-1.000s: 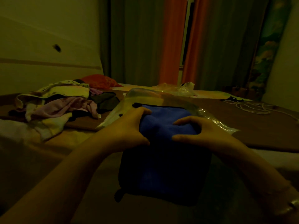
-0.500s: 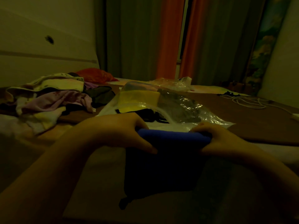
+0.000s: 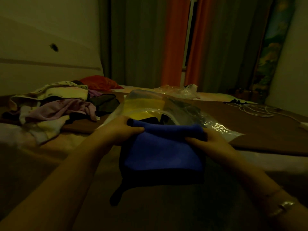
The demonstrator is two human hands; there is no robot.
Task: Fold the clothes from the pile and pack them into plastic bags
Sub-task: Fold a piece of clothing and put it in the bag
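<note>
1. At 9 o'clock, one pile of clothes lies heaped near the bed's left edge, with a red cushion behind it at 11 o'clock.
2. The left hand grips the upper left corner of one folded blue garment, thumb on top.
3. The garment sits at centre, its far edge touching the mouth of one clear plastic bag at 12 o'clock, which already holds yellow and dark items.
4. The right hand pinches the garment's upper right corner.
5. One crumpled bag lies beyond.
6. At 2 o'clock, bare brown bedcover leaves open room; one white cable coils near the far right edge.
</note>
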